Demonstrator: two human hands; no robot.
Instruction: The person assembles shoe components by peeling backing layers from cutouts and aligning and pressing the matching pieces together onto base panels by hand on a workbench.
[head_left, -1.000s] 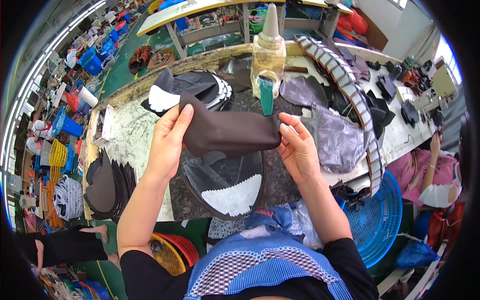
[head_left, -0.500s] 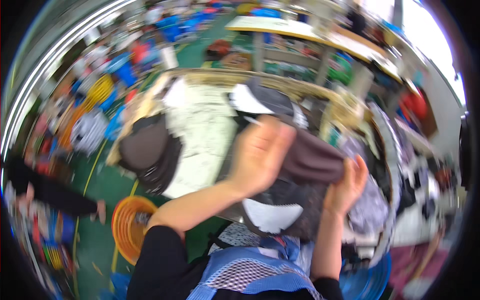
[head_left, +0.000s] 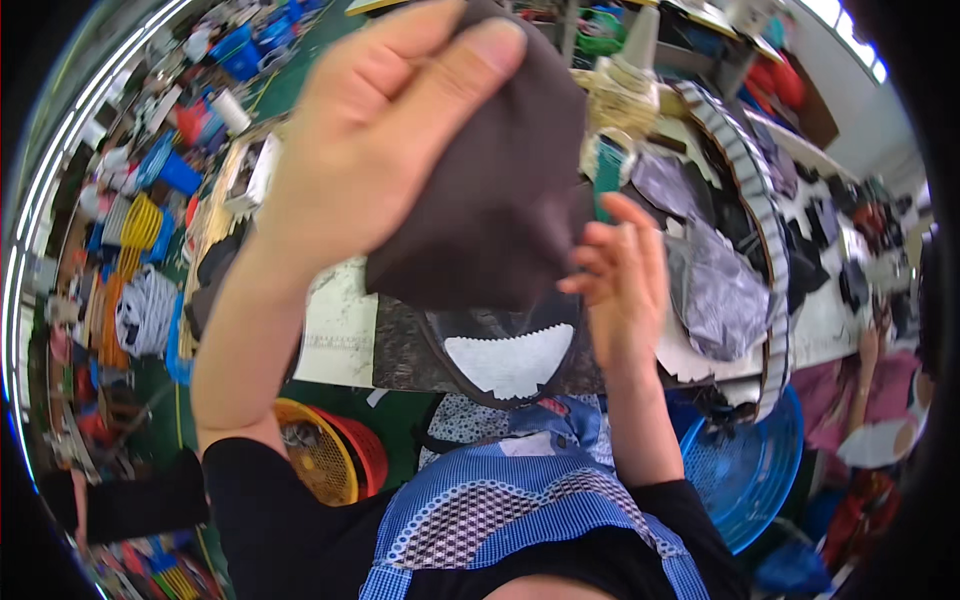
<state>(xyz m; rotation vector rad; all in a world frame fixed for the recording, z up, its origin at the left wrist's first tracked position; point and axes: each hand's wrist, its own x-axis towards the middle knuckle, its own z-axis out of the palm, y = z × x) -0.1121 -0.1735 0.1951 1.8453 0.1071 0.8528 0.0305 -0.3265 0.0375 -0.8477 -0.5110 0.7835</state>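
Raised close in front of me is a dark brown piece of fabric or soft leather (head_left: 490, 190). My left hand (head_left: 370, 140) pinches its upper edge between thumb and fingers. At the piece's lower right edge is my right hand (head_left: 628, 290), its fingers apart and slightly curled; whether the fingertips touch the piece I cannot tell. Below, at the table's near edge, lies a dark curved piece with a white toothed-edge patch (head_left: 510, 360) on it. The hanging brown piece hides much of the table's middle.
Grey plastic bags (head_left: 720, 300) and a green item (head_left: 607, 175) lie on the table's right side, by a ribbed curved rim (head_left: 750, 170). Below the table stand a yellow basket (head_left: 315, 450), a red basket (head_left: 365, 450) and a blue basket (head_left: 745, 470). People are at the far right and lower left.
My left hand has lifted the brown piece up and left, much closer to the camera. My right hand, earlier at the piece's right end, has shifted left and its fingers are apart.
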